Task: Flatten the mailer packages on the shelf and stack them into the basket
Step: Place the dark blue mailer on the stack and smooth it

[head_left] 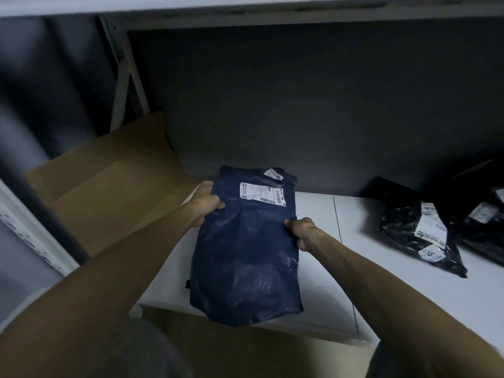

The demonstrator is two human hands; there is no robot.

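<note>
A dark blue mailer package (pixel 246 249) with a white shipping label near its far end is held over the front part of the white shelf (pixel 381 282). My left hand (pixel 206 201) grips its left edge, thumb on top. My right hand (pixel 301 230) grips its right edge at about mid-length. The near end of the mailer hangs past the shelf's front edge. Black mailer packages (pixel 421 236) with white labels lie on the shelf at the right. No basket is in view.
A flat brown cardboard box (pixel 109 181) sits on the shelf at the left, against the white metal upright (pixel 122 85). A dark back wall closes the shelf bay, and another shelf board runs overhead. Tan floor shows below the shelf's front edge.
</note>
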